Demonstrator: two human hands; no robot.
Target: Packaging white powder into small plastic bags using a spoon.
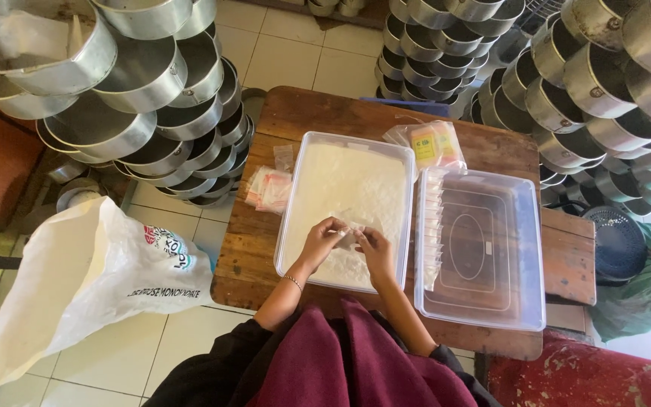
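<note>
Hands over powder: we see the left hand (324, 240) and right hand (374, 247) pinching one small clear packet (352, 228) between closed fingertips, above the powder tub (295, 197); right of them, a tub of packets (525, 249).

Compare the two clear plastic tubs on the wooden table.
The left tub is filled with white powder; the right tub holds no powder, only a row of small filled sachets standing along its left wall. Both hands, left hand and right hand, work over the left tub, pinching a small clear packet; none is at the right tub. The left tub sits farther up the table. Both are clear, rectangular and lidless.
</note>
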